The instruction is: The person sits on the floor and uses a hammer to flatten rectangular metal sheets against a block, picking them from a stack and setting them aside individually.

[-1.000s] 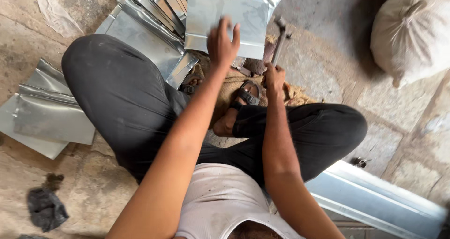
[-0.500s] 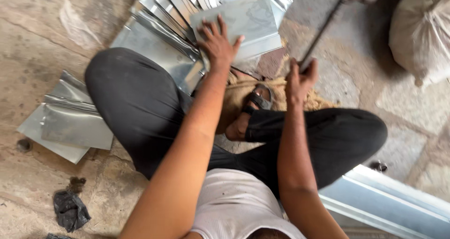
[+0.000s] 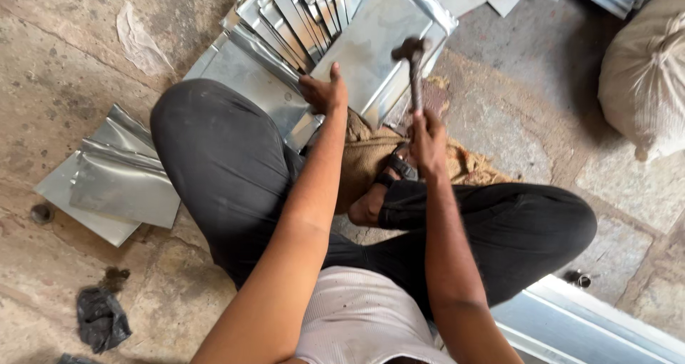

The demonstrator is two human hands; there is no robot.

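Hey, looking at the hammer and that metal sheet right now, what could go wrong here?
The left hand presses on the metal sheet close to where the hammer hangs, so a stray blow might catch its fingers. The sheet's edges look thin and may cut the palm if it slips. The right hand grips the handle low, directly above the sandalled foot, so a loose grip could drop the hammer there.

Head-worn view, steeply down, close
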